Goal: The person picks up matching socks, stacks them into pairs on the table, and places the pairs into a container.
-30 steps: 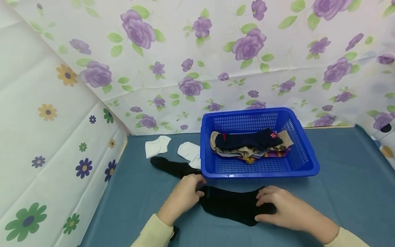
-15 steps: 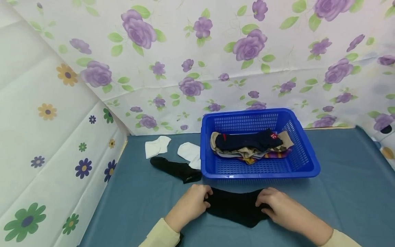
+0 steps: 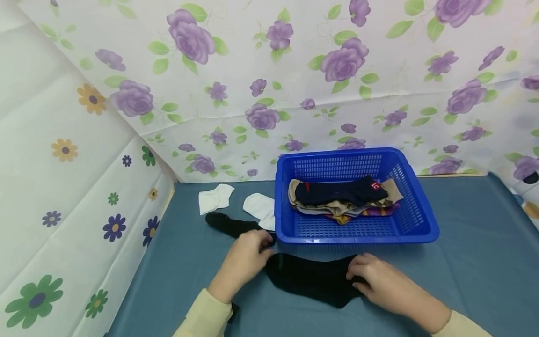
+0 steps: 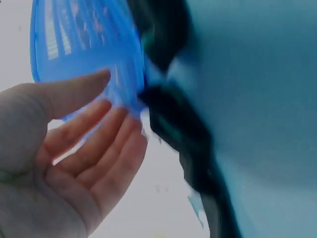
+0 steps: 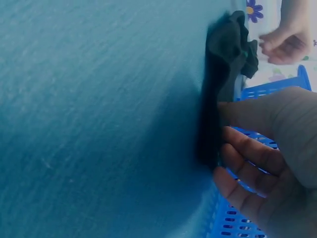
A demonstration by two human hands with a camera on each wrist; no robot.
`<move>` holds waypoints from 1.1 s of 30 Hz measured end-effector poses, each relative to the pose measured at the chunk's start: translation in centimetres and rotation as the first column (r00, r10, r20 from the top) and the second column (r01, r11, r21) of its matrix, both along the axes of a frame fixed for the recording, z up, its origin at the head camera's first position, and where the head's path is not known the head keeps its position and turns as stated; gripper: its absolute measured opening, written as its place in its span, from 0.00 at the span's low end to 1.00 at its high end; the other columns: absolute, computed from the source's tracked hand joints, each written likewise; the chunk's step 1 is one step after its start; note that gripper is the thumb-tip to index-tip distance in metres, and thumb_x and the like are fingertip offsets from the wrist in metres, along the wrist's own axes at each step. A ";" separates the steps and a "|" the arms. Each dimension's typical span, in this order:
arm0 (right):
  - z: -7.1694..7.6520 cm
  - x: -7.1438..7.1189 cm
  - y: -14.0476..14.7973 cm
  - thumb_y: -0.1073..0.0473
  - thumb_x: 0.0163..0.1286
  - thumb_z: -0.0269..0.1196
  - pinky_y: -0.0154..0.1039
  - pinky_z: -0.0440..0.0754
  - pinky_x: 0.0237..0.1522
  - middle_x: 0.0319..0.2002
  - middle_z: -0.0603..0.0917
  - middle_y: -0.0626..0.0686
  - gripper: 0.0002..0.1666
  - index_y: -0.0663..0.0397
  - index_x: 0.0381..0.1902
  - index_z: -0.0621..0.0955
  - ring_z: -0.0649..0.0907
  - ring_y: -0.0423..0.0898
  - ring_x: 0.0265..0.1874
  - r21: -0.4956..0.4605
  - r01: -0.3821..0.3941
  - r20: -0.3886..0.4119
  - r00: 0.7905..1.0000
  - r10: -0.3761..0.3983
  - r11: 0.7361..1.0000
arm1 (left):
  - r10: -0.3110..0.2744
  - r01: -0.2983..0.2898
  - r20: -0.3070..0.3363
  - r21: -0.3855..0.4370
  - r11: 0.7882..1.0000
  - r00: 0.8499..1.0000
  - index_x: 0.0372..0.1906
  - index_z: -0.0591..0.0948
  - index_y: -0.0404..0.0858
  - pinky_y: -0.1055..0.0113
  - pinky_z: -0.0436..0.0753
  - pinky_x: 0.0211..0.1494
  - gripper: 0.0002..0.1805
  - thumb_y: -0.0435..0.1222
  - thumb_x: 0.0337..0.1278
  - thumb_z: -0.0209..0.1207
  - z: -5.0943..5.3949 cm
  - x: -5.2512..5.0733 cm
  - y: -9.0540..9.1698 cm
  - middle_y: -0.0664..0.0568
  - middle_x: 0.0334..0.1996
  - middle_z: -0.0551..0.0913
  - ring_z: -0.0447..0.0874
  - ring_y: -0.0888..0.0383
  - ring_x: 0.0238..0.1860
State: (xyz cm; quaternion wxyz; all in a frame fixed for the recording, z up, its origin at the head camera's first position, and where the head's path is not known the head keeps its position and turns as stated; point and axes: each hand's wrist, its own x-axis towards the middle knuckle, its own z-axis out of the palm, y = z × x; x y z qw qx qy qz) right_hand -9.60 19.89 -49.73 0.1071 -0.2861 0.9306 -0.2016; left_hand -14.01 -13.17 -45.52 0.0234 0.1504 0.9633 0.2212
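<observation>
Well, the right hand (image 3: 379, 283) pinches the near sock (image 3: 313, 279) at one end — the left hand (image 3: 243, 257), thumb and fingers apart, hovers by the far sock (image 3: 229, 225).

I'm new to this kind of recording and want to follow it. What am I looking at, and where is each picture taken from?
There is no machine here, just a person's two bare hands. The wide picture comes from a camera worn on the head, looking forward and down; each close picture comes from a camera on one wrist, looking at that hand's work.

On the blue-green surface stands a blue basket with a stack of socks inside. Beside it lie two white pieces, probably socks, and a black sock. The right hand pinches one end of a nearer black sock; the left hand, near its other end, holds nothing.
</observation>
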 end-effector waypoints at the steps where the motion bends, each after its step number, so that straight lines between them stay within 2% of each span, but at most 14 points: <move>1: 0.1 0.1 0.0 0.56 0.57 0.68 0.36 0.80 0.40 0.37 0.78 0.33 0.11 0.31 0.34 0.81 0.77 0.34 0.40 0.005 0.005 -0.008 1.000 -0.005 1.000 | 0.033 -0.033 -0.043 0.002 0.999 0.999 0.40 0.83 0.44 0.65 0.79 0.39 0.12 0.38 0.47 0.67 0.1 -0.3 -0.4 0.56 0.34 0.82 0.79 0.62 0.36; 3: 0.4 0.3 0.0 0.54 0.58 0.67 0.36 0.80 0.40 0.38 0.78 0.33 0.10 0.30 0.35 0.81 0.77 0.33 0.41 0.013 0.018 -0.031 0.999 -0.017 1.000 | 0.080 -0.081 -0.088 -0.002 0.997 0.993 0.45 0.82 0.43 0.60 0.79 0.47 0.18 0.39 0.45 0.69 0.1 -1.0 -1.3 0.54 0.41 0.83 0.79 0.59 0.44; 4: 0.5 0.4 0.0 0.53 0.58 0.67 0.36 0.80 0.41 0.39 0.78 0.32 0.09 0.29 0.35 0.81 0.78 0.33 0.41 0.014 0.023 -0.047 0.999 -0.022 1.000 | 0.094 -0.095 -0.084 -0.011 0.995 0.992 0.48 0.81 0.43 0.58 0.78 0.51 0.21 0.41 0.44 0.70 0.0 -1.3 -1.7 0.53 0.45 0.82 0.78 0.57 0.49; 7: 1.0 0.6 -0.1 0.53 0.58 0.67 0.36 0.81 0.41 0.39 0.79 0.32 0.09 0.29 0.36 0.81 0.78 0.33 0.41 0.007 0.028 -0.092 0.995 -0.027 1.000 | 0.102 -0.101 0.009 -0.054 0.993 0.995 0.57 0.75 0.42 0.55 0.75 0.58 0.33 0.46 0.41 0.71 -0.6 -1.9 -2.6 0.51 0.54 0.79 0.75 0.53 0.57; 10: 1.5 0.8 -0.2 0.53 0.58 0.68 0.36 0.81 0.40 0.39 0.79 0.32 0.09 0.30 0.36 0.82 0.78 0.33 0.41 -0.011 0.020 -0.123 0.992 -0.021 1.000 | 0.104 -0.093 0.101 -0.112 0.989 0.989 0.62 0.71 0.41 0.53 0.73 0.60 0.40 0.49 0.40 0.71 -1.3 -2.1 -3.2 0.49 0.58 0.76 0.74 0.51 0.60; 13: 1.8 0.9 -0.3 0.52 0.58 0.67 0.35 0.81 0.40 0.39 0.78 0.31 0.09 0.30 0.36 0.82 0.78 0.32 0.41 -0.024 0.020 -0.129 0.991 -0.023 1.000 | 0.112 -0.098 0.085 -0.156 0.983 0.990 0.61 0.73 0.39 0.51 0.74 0.60 0.38 0.49 0.42 0.70 -1.8 -2.1 -3.4 0.47 0.58 0.76 0.75 0.49 0.59; 18: 1.9 0.8 -0.4 0.52 0.59 0.67 0.36 0.81 0.41 0.39 0.79 0.32 0.08 0.30 0.36 0.82 0.78 0.32 0.41 -0.005 0.028 -0.086 0.996 -0.028 1.000 | 0.083 -0.097 -0.068 -0.225 0.970 0.994 0.50 0.81 0.39 0.52 0.78 0.51 0.27 0.46 0.42 0.71 -2.0 -2.0 -3.6 0.46 0.47 0.83 0.81 0.48 0.48; 21: 1.7 0.8 -0.5 0.51 0.59 0.66 0.36 0.81 0.40 0.39 0.79 0.32 0.08 0.31 0.37 0.82 0.78 0.33 0.40 0.021 0.031 -0.028 0.999 -0.030 0.999 | 0.084 -0.109 -0.111 -0.244 0.964 0.990 0.42 0.84 0.38 0.54 0.80 0.45 0.18 0.42 0.45 0.69 -1.9 -1.9 -3.8 0.46 0.40 0.85 0.83 0.48 0.41; 24: 1.5 0.9 -0.4 0.52 0.59 0.66 0.37 0.80 0.38 0.38 0.79 0.33 0.08 0.31 0.37 0.82 0.78 0.34 0.39 0.033 0.027 0.028 0.999 -0.028 0.999 | 0.119 -0.141 -0.100 -0.245 0.959 0.988 0.38 0.85 0.39 0.55 0.81 0.41 0.11 0.38 0.49 0.66 -1.8 -1.7 -4.2 0.47 0.37 0.85 0.84 0.49 0.37; 27: 1.2 1.0 -0.4 0.51 0.59 0.67 0.37 0.80 0.37 0.38 0.79 0.33 0.08 0.30 0.37 0.81 0.78 0.34 0.39 0.040 0.023 0.054 0.998 -0.025 0.999 | 0.174 -0.182 -0.054 -0.224 0.958 0.983 0.40 0.83 0.40 0.57 0.80 0.35 0.09 0.38 0.54 0.62 -1.8 -1.6 -4.7 0.48 0.36 0.85 0.83 0.52 0.32; 30: 1.0 1.2 -0.3 0.50 0.59 0.66 0.37 0.80 0.38 0.38 0.79 0.33 0.08 0.29 0.36 0.81 0.77 0.34 0.39 0.053 0.024 0.051 0.998 -0.027 0.998 | 0.245 -0.241 0.008 -0.146 0.959 0.969 0.38 0.80 0.43 0.61 0.75 0.25 0.07 0.40 0.59 0.55 -1.5 -1.6 -5.2 0.49 0.28 0.82 0.78 0.55 0.22; 33: 0.8 1.3 -0.2 0.50 0.58 0.66 0.37 0.80 0.38 0.38 0.79 0.32 0.08 0.29 0.36 0.81 0.76 0.34 0.39 0.059 0.029 0.034 0.999 -0.031 0.998 | 0.308 -0.307 0.022 -0.022 0.951 0.951 0.35 0.77 0.45 0.64 0.68 0.19 0.07 0.41 0.61 0.51 -1.0 -1.6 -5.5 0.51 0.20 0.77 0.71 0.57 0.15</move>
